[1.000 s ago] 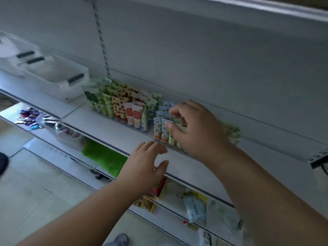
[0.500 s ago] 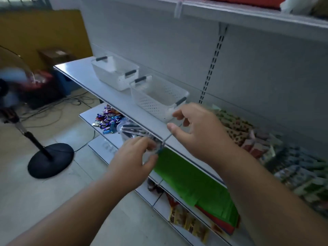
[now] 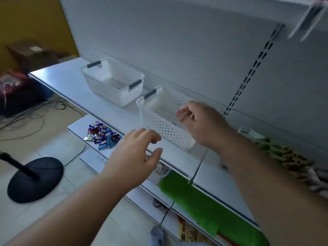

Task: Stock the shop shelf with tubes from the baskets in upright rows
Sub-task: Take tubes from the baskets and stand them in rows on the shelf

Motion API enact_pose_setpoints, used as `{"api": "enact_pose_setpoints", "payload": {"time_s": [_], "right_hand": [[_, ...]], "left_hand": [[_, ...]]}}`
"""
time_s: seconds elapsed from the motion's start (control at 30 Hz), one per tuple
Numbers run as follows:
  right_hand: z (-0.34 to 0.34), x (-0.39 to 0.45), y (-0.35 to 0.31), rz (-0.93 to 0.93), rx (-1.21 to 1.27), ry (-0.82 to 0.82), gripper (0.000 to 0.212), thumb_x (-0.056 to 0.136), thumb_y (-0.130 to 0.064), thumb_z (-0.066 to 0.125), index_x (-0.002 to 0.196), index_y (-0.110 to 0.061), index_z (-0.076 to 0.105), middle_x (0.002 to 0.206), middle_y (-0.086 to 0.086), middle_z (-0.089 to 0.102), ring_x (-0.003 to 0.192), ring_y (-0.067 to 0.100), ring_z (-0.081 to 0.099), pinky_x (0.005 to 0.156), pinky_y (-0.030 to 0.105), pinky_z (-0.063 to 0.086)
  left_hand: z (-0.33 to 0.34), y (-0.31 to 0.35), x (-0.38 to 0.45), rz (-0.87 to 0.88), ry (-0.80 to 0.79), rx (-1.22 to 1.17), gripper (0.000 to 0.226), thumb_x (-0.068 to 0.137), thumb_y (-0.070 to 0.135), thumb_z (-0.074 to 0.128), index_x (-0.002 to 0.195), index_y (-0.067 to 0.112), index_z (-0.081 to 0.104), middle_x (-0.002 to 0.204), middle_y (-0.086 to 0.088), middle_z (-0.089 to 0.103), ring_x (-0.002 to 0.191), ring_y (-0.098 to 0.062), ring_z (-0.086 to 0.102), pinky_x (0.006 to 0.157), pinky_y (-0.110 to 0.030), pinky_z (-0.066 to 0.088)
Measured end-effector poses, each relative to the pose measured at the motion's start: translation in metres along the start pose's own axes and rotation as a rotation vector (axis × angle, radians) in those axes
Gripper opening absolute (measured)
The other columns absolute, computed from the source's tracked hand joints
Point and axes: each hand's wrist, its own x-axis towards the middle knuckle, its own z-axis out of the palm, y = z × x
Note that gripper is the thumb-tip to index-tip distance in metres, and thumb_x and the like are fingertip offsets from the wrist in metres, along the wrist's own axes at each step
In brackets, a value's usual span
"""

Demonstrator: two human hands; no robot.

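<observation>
Reaching forward, the right hand [image 3: 204, 123] hangs over the near basket [image 3: 159, 125], fingers loosely curled and holding nothing; the left hand [image 3: 134, 157] hovers before the shelf [image 3: 106, 110], also loose and unladen. Beyond sits the far basket [image 3: 113, 86]. Right of the right forearm, blurred tubes [image 3: 284, 157] stand, cut off.

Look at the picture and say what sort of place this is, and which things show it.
Most likely a small shop. White metal shelving with a slotted upright strip runs in tiers, packaged tubes stand in rows on it, and wrapped sweets lie on a lower shelf.
</observation>
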Motion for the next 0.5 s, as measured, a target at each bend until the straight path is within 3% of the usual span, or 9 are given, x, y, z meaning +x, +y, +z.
{"api": "enact_pose_setpoints", "payload": {"time_s": [0.13,0.3,0.4,0.5], "right_hand": [[0.027,0.039,0.001,0.130,-0.062,-0.123,0.055,0.093,-0.063,0.040,0.123,-0.019,0.053,0.123,0.003,0.058,0.105,0.021,0.057,0.086,0.035,0.048],[0.055,0.057,-0.003,0.289,-0.198,-0.290,0.096,0.070,-0.087,0.044,0.139,-0.021,0.042,0.140,0.004,0.046,0.119,0.022,0.051,0.093,0.042,0.048],[0.069,0.063,-0.003,0.379,-0.219,-0.371,0.104,0.062,-0.090,0.051,0.138,-0.020,0.042,0.139,0.003,0.048,0.117,0.022,0.051,0.092,0.040,0.048],[0.073,0.068,-0.002,0.452,-0.193,-0.457,0.096,0.059,-0.089,0.057,0.128,-0.022,0.049,0.126,0.000,0.057,0.099,0.018,0.054,0.082,0.035,0.048]], "left_hand": [[-0.016,-0.032,0.033,0.053,-0.039,0.019,0.024,0.088,0.038,0.059,0.111,0.030,0.058,0.100,0.021,0.053,0.098,-0.005,0.050,0.087,-0.027,0.041],[-0.024,-0.075,0.071,0.189,-0.124,0.007,0.028,0.085,0.044,0.053,0.109,0.031,0.058,0.098,0.022,0.054,0.095,-0.005,0.050,0.080,-0.027,0.041],[-0.031,-0.099,0.089,0.259,-0.175,-0.009,0.023,0.087,0.040,0.060,0.109,0.031,0.058,0.098,0.023,0.053,0.096,-0.005,0.051,0.080,-0.028,0.041],[-0.037,-0.110,0.105,0.319,-0.206,-0.037,0.023,0.087,0.036,0.063,0.109,0.031,0.058,0.098,0.024,0.052,0.096,-0.003,0.050,0.080,-0.027,0.042]]}}
